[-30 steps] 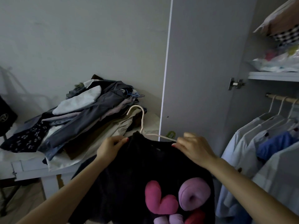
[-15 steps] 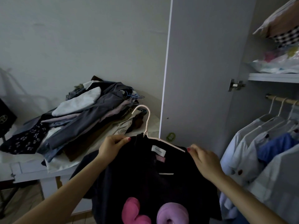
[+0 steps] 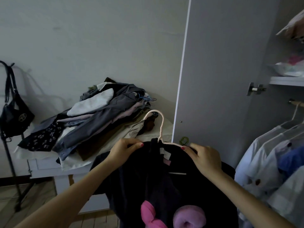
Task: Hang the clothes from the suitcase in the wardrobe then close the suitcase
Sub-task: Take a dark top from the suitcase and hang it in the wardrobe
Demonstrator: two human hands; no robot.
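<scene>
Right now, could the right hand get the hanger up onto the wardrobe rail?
Probably yes. The right hand grips the black top on its pink hanger; the wardrobe door stands open, and the rail shows bare wood left of the hung shirts.

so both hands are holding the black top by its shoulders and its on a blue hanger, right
Not quite: the hanger is pale pink, not blue, as the head view shows. The rest holds: the left hand and the right hand each grip a shoulder of the black top.
</scene>
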